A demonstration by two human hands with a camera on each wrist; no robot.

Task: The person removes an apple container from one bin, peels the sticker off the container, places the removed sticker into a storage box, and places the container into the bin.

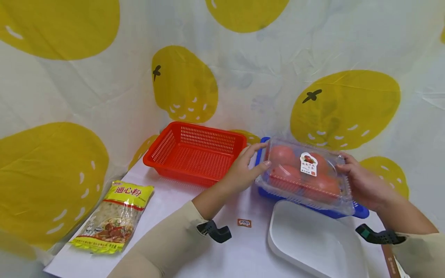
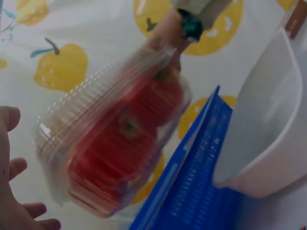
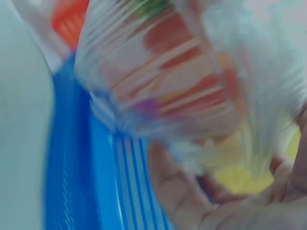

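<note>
A clear plastic clamshell of red tomatoes point(image 1: 306, 173) with a small label on its lid hangs just above a blue basket point(image 1: 359, 210). My right hand point(image 1: 342, 164) grips its right end, palm and curled fingers under the box point(image 3: 158, 91) in the right wrist view. At the box's left end my left hand point(image 1: 262, 154) lies with straight fingers and the thumb touching the edge. In the left wrist view the left hand point(image 2: 14, 191) stands beside the box point(image 2: 110, 143), fingers uncurled.
An empty red basket point(image 1: 194, 152) stands left of the blue one. A white tray point(image 1: 313, 243) lies at the front right. A yellow packet of pasta point(image 1: 114, 216) rests at the front left, with a small sticker point(image 1: 244, 222) on the table. A fruit-print cloth backs everything.
</note>
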